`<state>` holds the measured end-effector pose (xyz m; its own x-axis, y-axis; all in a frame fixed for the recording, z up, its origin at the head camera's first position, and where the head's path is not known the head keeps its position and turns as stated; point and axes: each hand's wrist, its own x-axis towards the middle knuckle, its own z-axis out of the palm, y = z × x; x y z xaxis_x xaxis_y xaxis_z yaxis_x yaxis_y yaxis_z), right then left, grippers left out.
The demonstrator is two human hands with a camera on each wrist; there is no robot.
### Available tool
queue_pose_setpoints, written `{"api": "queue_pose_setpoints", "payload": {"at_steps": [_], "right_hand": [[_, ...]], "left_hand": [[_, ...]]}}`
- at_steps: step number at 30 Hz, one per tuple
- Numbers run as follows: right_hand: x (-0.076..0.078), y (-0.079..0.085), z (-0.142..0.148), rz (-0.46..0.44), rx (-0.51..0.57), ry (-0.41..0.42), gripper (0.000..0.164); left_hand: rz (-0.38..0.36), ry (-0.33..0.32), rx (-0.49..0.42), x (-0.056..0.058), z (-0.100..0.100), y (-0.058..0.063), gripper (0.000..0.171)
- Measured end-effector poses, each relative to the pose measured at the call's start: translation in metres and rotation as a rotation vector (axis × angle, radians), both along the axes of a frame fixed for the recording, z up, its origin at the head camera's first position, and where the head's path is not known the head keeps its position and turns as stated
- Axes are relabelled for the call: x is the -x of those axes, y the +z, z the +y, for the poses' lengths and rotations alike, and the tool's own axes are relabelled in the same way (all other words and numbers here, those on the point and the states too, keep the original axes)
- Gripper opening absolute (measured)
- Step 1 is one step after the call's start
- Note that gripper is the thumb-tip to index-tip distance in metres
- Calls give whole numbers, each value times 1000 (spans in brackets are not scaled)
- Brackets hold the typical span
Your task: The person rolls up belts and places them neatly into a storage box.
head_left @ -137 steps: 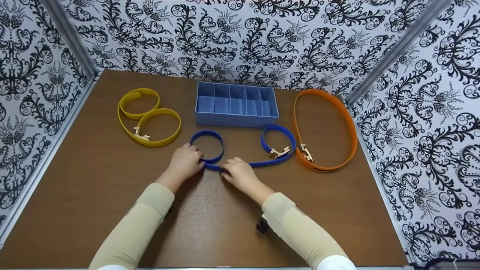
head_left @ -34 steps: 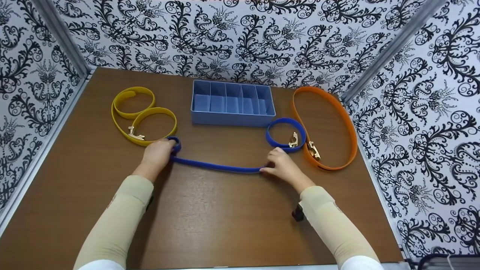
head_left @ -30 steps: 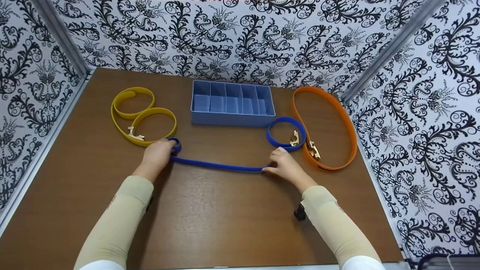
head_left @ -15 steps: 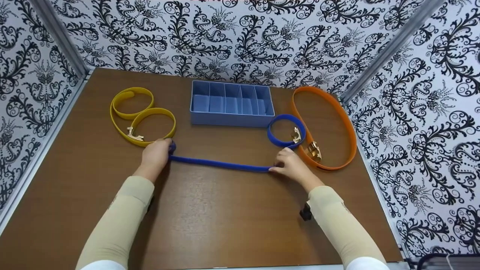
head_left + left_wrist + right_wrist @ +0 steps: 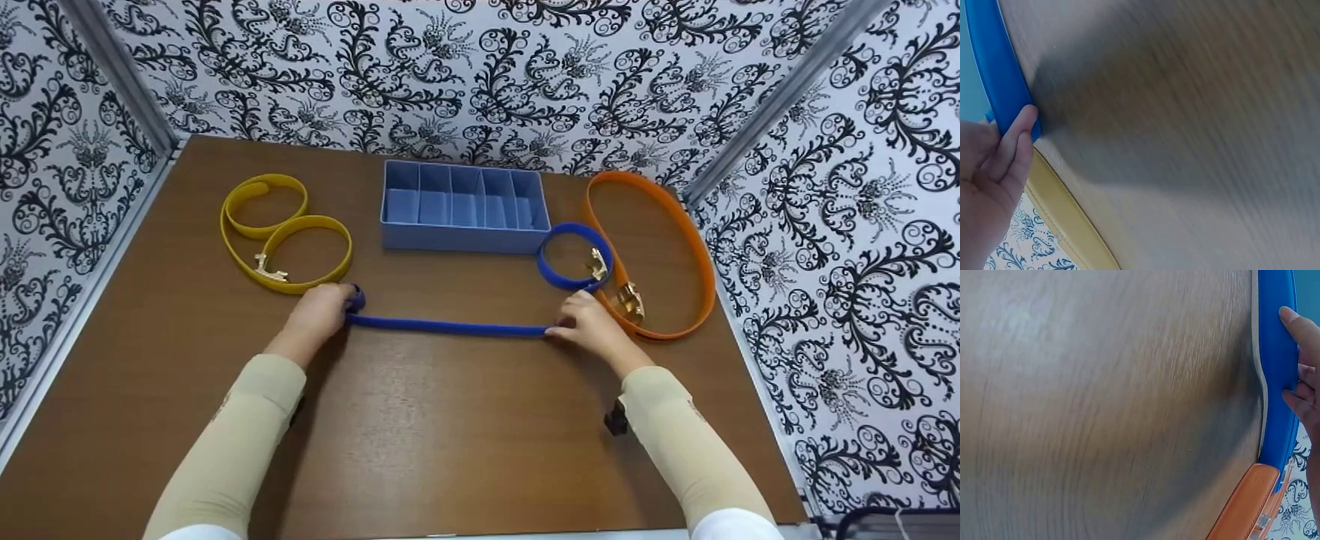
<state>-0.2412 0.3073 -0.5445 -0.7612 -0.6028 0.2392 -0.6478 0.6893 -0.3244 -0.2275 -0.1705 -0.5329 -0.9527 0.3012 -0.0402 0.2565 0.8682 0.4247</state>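
Observation:
A blue belt [image 5: 450,327] stands on edge on the table, drawn nearly straight between the two hands in the head view. My left hand [image 5: 318,313] grips its left end, where a small coil shows beyond the fingers. At the other end of the straight stretch, my right hand [image 5: 591,324] pinches the strap between thumb and fingers. Past it the belt curls into a round loop with a gold buckle [image 5: 598,265] inside. In the right wrist view, the thumb lies on the near face of the blue strap [image 5: 1278,354], with fingers behind.
A yellow belt [image 5: 339,270] lies in two loops just beyond the left hand. An orange belt [image 5: 697,262] with a gold buckle forms a large loop at right, touching the blue loop. A blue-grey divided box [image 5: 465,238] stands at the back, before the patterned wall [image 5: 465,75].
From near each other at the centre, the hands have moved apart, straightening the blue belt; its left coil is much smaller. Lately the right hand slid slightly right, and the buckle loop shifted back.

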Motion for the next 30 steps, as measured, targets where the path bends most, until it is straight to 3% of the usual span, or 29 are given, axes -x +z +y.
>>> {"api": "queue_pose_setpoints", "payload": {"at_steps": [7,15,21,25,30], "right_hand": [[4,-1,3,-4,6,-32,25],[8,1,2,-43,-34,-102,24],[11,1,1,-65,-20,-138,24],[13,1,1,-77,-6,-154,25],[16,1,-1,-90,-17,-170,24]], "left_hand": [[18,-121,15,1,-1,-2,12],[25,-218,-82,-1,-5,-6,16],[35,-214,-122,-3,-7,-8,17],[-20,-174,-134,-5,-8,-9,17],[-37,-180,-92,-6,-6,-8,33]]}}
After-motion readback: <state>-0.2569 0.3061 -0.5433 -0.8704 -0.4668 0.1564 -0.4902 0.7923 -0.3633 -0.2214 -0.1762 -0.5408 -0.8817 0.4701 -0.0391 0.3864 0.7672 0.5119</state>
